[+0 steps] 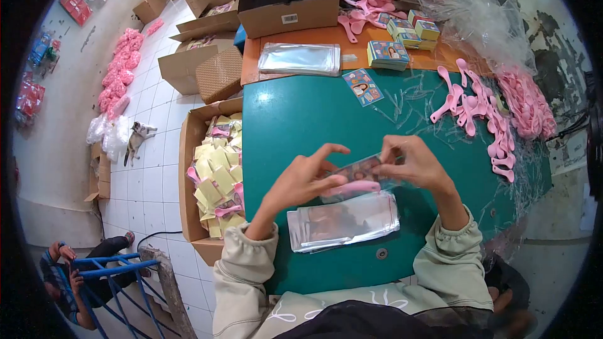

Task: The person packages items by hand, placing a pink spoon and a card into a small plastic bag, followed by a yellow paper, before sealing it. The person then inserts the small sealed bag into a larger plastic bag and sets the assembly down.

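Over the green table, both hands hold a clear plastic packet (357, 169) with a printed card and a pink spoon (359, 186) showing in it. My left hand (303, 177) grips the packet's left end, thumb along its near side and index finger raised. At the other end my right hand (414, 162) pinches the plastic between thumb and fingers. Just below the packet lies a stack of clear plastic bags (344, 223). One loose printed card (362, 87) lies farther up the table.
Pink spoons (468, 110) and plastic strips lie at the right. Stacked cards (387, 54) and more clear bags (299, 58) sit along the orange far section. A carton (188, 213) of filled packets stands left. A cat (135, 143) and another person (69, 276) are on the left.
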Available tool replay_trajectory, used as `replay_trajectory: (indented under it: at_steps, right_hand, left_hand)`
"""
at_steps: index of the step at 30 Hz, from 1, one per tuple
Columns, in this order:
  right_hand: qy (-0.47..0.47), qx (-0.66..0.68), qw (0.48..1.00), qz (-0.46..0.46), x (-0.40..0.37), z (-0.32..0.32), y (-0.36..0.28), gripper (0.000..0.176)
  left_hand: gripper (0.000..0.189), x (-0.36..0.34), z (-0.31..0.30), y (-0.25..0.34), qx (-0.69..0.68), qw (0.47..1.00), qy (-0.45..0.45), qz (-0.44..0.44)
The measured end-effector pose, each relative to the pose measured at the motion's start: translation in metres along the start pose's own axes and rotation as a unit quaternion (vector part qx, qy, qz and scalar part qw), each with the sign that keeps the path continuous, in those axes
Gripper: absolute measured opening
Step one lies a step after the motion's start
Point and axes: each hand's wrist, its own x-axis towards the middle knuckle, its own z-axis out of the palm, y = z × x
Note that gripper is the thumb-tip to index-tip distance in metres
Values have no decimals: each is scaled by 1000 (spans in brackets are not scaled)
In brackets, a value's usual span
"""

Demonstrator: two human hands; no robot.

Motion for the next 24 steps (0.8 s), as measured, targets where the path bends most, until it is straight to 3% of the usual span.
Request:
replay_trajectory:
  at_steps: [3, 6, 9, 12, 15, 18, 21, 24]
  right_hand:
    - [16, 111, 992, 53, 0, -8, 19, 17]
    - [-20, 75, 997, -3, 5, -7, 18, 18]
    - [-39, 90, 993, 71, 4, -10, 4, 19]
    - [-22, 158, 984, 77, 5, -7, 15, 16]
    - [22, 80, 995, 57, 7, -7, 17, 15]
    - [-24, 146, 988, 43, 10, -8, 26, 14]
    - [-57, 36, 997, 38, 8, -17, 19, 15]
    - [128, -44, 990, -50, 10, -2, 19, 17]
  left_hand:
    - [62, -4, -7, -24, -202, 979, -5, 4]
    - [62, -3, -6, -22, -177, 981, 44, 65]
    - [57, -3, -5, -24, -139, 987, 65, 45]
    - [60, -4, -1, -20, -162, 984, 61, 43]
    - [62, -7, -2, -20, -211, 977, 16, 16]
    - [69, -5, -2, -23, -202, 979, 30, -3]
    - [67, -6, -3, -26, -226, 973, 40, 16]
    - [61, -3, 10, -28, 67, 973, 219, 36]
